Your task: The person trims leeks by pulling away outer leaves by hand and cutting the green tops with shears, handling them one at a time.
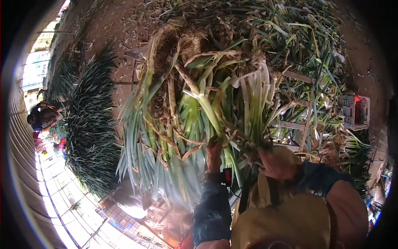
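A large heap of leafy green stalks [190, 112] with pale stems and brown roots lies in front of me. My left hand [214, 154] is closed around the green leaves of a stalk at the heap's near edge. To its right, my right hand [277, 164] is wrapped round another part of the leaves, close to my body. One pale, forked stalk [203, 99] runs from the top of the heap down toward my hands. Dry yellow leaves hang among the green ones. The fingertips of both hands are partly hidden by leaves.
A long pile of dark green leaves [91, 120] lies at the left, with people beyond it. Loose leaves [290, 25] cover the ground at the back right. A wooden frame [307, 120] and a white crate [355, 112] stand at the right.
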